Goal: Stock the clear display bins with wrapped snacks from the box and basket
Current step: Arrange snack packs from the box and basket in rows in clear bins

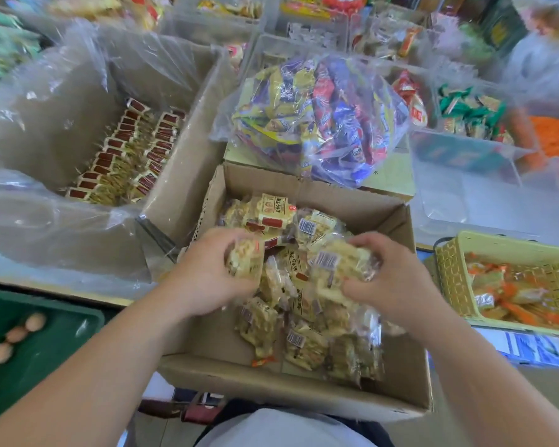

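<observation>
My left hand (207, 272) and right hand (397, 279) each grip wrapped snacks (336, 269) over the box (304, 395); light, crinkly, slippery packs, I judge, best clutched mid-body.

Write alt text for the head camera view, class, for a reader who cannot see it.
Two hands reach into an open cardboard box of clear-wrapped snacks: the left hand grips one packet, the right hand grips several packets. Beyond the box lies a clear bag of colourful snacks; a yellow basket sits at right.
</observation>
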